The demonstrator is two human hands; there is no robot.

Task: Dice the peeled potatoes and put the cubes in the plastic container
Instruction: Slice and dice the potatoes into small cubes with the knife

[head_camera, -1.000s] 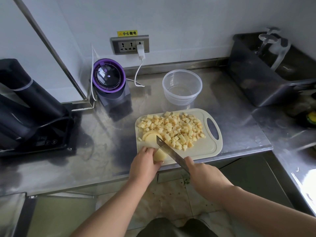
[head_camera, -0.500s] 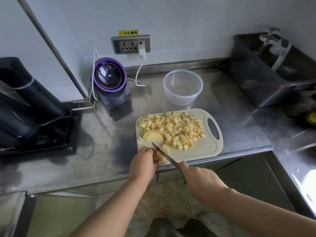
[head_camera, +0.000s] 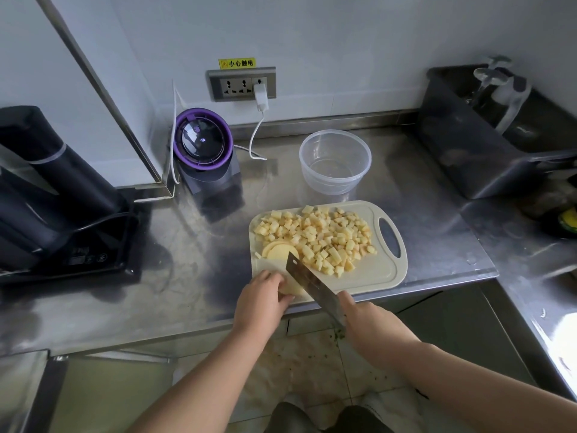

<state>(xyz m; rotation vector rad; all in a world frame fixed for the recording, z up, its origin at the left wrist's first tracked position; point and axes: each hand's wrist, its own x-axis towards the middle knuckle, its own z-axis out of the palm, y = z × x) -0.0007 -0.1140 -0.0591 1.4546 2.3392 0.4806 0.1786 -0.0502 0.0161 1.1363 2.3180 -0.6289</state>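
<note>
A pale beige plastic cutting board [head_camera: 384, 276] with a handle slot at its right end lies on the stainless-steel surface [head_camera: 187, 285]. Small yellow potato cubes [head_camera: 318, 235] are heaped on its far half. Round potato slices [head_camera: 278, 250] lie stacked at the heap's left edge. At the board's near edge the left hand [head_camera: 262, 300] grips a peeled potato piece [head_camera: 293, 289], fingers curled over it. The right hand [head_camera: 371, 326] holds a broad steel cleaver [head_camera: 309, 284], blade set against the piece's right side. A round clear plastic container [head_camera: 334, 182] stands just behind the board, and a purple-lidded dark appliance [head_camera: 204, 142] stands to its left near the wall.
</note>
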